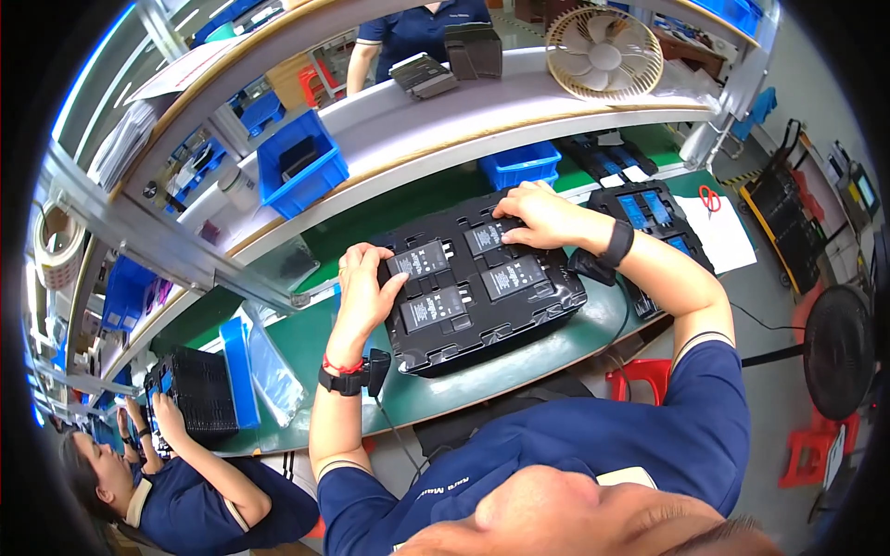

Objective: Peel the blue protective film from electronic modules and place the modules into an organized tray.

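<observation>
A black plastic tray (454,338) lies in front of me on the green bench, with several flat, labelled black battery packs (517,277) set in its recesses. My left hand (362,285) is closed on the tray's left far corner, its thumb beside the far left battery pack (422,260). My right hand (549,219) is closed at the tray's far right edge. Its thumb and forefinger touch the far right battery pack (487,238). Dark devices are strapped to both of my wrists.
Another black tray (684,221) with blue pieces stands at the right, beside white paper and red scissors (709,197). Blue bins (301,162) and a fan (604,56) line the shelf. At the left, a co-worker handles a black tray stack (199,394). Another person stands beyond the shelf.
</observation>
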Action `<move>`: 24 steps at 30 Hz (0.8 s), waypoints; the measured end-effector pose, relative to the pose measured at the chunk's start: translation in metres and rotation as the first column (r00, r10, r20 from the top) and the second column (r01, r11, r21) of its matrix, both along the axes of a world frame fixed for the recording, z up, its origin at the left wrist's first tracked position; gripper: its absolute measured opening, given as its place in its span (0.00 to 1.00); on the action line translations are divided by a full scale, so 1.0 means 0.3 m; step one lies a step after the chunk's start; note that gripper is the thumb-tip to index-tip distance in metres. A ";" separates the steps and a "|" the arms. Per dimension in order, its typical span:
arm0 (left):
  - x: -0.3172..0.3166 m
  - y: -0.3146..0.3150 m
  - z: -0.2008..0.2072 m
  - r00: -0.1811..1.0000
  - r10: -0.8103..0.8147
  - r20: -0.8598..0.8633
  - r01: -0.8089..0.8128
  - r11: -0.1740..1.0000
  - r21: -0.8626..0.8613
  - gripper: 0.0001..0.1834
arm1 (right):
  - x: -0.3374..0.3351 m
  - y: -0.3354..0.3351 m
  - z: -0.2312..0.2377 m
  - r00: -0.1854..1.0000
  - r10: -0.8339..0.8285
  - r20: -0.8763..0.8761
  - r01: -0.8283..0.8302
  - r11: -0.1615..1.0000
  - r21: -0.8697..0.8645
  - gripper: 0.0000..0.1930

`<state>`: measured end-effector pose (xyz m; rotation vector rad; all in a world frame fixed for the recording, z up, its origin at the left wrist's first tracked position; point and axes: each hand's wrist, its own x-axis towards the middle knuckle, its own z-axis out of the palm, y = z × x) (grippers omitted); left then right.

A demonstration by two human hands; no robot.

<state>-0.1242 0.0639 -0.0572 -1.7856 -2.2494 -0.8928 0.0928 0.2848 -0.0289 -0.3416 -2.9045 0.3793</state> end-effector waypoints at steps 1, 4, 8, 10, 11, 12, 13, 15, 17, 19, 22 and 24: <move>0.002 -0.001 -0.002 1.000 0.012 -0.001 -0.012 1.000 0.000 0.18 | -0.024 0.002 -0.004 0.999 -0.013 0.052 0.011 1.000 0.029 0.16; 0.001 -0.010 -0.031 0.997 -0.009 0.081 -0.002 0.992 0.128 0.13 | -0.066 -0.012 0.005 0.993 0.021 0.120 -0.028 0.998 0.052 0.18; 0.009 -0.014 -0.040 0.997 -0.048 -0.059 0.066 0.934 0.351 0.05 | -0.087 0.003 0.013 0.988 -0.002 0.153 0.007 1.000 -0.028 0.18; 0.010 -0.021 -0.041 0.990 -0.067 -0.124 0.112 0.907 0.407 0.05 | -0.085 0.008 0.011 0.996 0.023 0.082 -0.021 1.000 -0.019 0.16; 0.007 -0.023 -0.046 0.981 -0.067 -0.180 0.138 0.899 0.417 0.05 | -0.082 0.001 0.030 0.996 0.018 0.082 -0.008 0.993 -0.120 0.14; 0.006 -0.024 -0.047 0.982 -0.065 -0.179 0.135 0.899 0.417 0.05 | -0.080 -0.005 0.040 0.996 0.013 0.084 0.006 0.976 -0.219 0.13; 0.008 -0.025 -0.044 0.967 -0.076 -0.242 0.174 0.891 0.419 0.06 | -0.072 -0.009 0.034 0.999 0.036 -0.008 -0.037 0.970 -0.239 0.11; 0.016 -0.028 -0.033 0.933 -0.086 -0.351 0.235 0.883 0.407 0.06 | -0.059 -0.022 0.027 0.994 0.077 -0.073 -0.085 0.990 -0.112 0.11; 0.018 -0.019 -0.026 0.913 -0.092 -0.397 0.254 0.891 0.377 0.06 | -0.055 -0.024 0.022 0.979 0.145 -0.142 -0.136 0.988 0.070 0.11; 0.017 -0.010 -0.021 0.891 -0.104 -0.443 0.276 0.897 0.345 0.06 | -0.058 -0.020 0.008 0.981 0.146 -0.127 -0.134 0.986 0.099 0.09; 0.024 -0.025 -0.010 0.892 -0.131 -0.433 0.269 0.923 0.274 0.05 | -0.048 -0.028 0.014 0.978 0.189 -0.091 -0.172 0.971 0.167 0.06; 0.017 -0.021 -0.017 0.909 -0.140 -0.392 0.254 0.933 0.256 0.05 | -0.047 -0.021 0.007 0.975 0.217 -0.057 -0.204 0.962 0.180 0.05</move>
